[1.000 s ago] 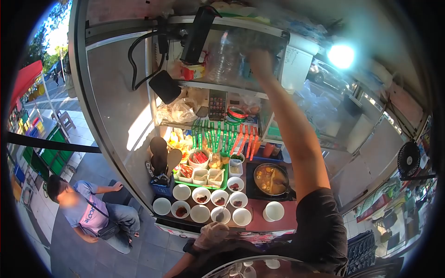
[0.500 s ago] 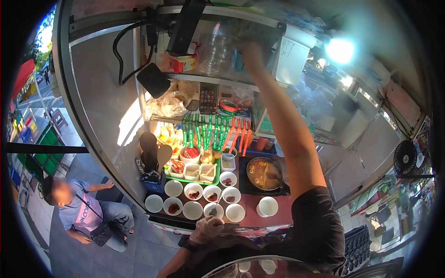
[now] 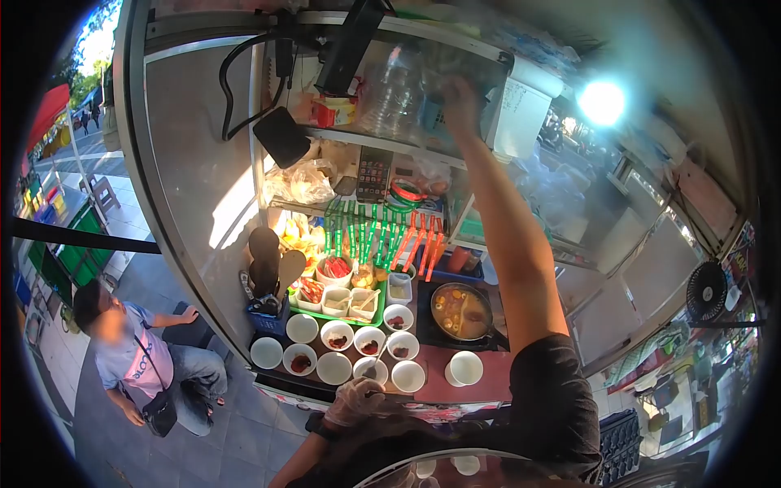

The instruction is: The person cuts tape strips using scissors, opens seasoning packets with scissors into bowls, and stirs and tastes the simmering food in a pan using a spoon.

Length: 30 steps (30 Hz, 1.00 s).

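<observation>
My left hand [image 3: 356, 403], in a clear plastic glove, is closed at the near edge of the cart's counter. It grips a spoon [image 3: 375, 364], whose far end is over one of the white cups. Several white cups [image 3: 334, 368] stand around it in rows, and some hold dark red sauce [image 3: 301, 363]. My right arm stretches up to the top shelf. There my right hand [image 3: 460, 102] is blurred beside a bluish container [image 3: 435, 118] and clear plastic cups [image 3: 396, 98]; its fingers are not readable.
A pan of broth [image 3: 461, 311] sits on a dark stove at the right. Behind the cups is a green tray [image 3: 370, 315] with tubs of ingredients. Green and red clips [image 3: 366, 232] hang from the shelf. A person [image 3: 138, 358] sits at the left, outside the cart.
The view has shifted slightly. My right hand remains up at the top shelf, a little further right. My left hand stays by the cups with the spoon.
</observation>
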Tool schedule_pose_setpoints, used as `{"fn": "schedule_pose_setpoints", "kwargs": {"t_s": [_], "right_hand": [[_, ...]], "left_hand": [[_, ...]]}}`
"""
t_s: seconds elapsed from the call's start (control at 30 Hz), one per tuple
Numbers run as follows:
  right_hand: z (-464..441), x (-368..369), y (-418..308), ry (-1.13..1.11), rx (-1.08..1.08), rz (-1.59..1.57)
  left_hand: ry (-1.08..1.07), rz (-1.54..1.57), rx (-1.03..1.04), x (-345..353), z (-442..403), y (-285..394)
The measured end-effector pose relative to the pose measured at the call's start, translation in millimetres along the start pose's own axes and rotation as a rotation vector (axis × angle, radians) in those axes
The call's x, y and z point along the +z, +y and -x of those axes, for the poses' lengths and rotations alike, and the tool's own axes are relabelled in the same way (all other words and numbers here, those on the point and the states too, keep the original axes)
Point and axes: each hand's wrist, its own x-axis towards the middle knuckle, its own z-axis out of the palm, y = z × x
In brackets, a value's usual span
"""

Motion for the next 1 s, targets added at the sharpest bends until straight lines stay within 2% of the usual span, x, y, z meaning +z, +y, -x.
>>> {"fn": "schedule_pose_setpoints", "kwargs": {"t_s": [0.03,0.1,0.2,0.33,0.4,0.43,0.5,0.57,0.63,0.77,0.83,0.93,1.0], "right_hand": [[0,-3,-4,0.002,0.001,0.003],[1,-8,-8,-0.064,0.161,-0.199],[3,-2,1,-0.013,0.173,-0.315],[4,0,0,0.036,0.173,-0.321],[3,-2,-7,-0.016,0.081,-0.13],[4,-1,-7,-0.02,0.077,-0.135],[5,3,-9,0.048,-0.189,0.189],[5,0,-13,0.076,-0.213,0.262],[-1,-6,-19,0.031,-0.476,0.448],[-9,6,-4,-0.018,-0.487,0.219],[-9,0,-15,-0.183,-0.37,0.205],[-7,-13,-40,-0.136,-0.244,0.144],[-10,-18,-44,-0.106,-0.238,0.11]], "left_hand": [[-0.003,0.0,0.002,0,-1,-1],[-0.011,0.001,0.026,2,-1,-4],[-0.027,0.002,0.027,5,-2,-7],[-0.06,-0.019,-0.017,5,-2,-1],[-0.074,-0.013,-0.035,6,-2,-1],[-0.066,-0.012,-0.036,5,0,-2],[-0.021,-0.023,-0.015,7,1,-3],[-0.023,-0.023,-0.02,8,3,-4],[-0.031,-0.026,-0.023,6,4,-4],[-0.006,-0.027,0.012,6,7,-8],[-0.001,-0.036,0.024,7,8,-9],[0.036,0.005,0.011,1,8,-2],[-0.02,-0.009,-0.024,0,8,-3]]}}
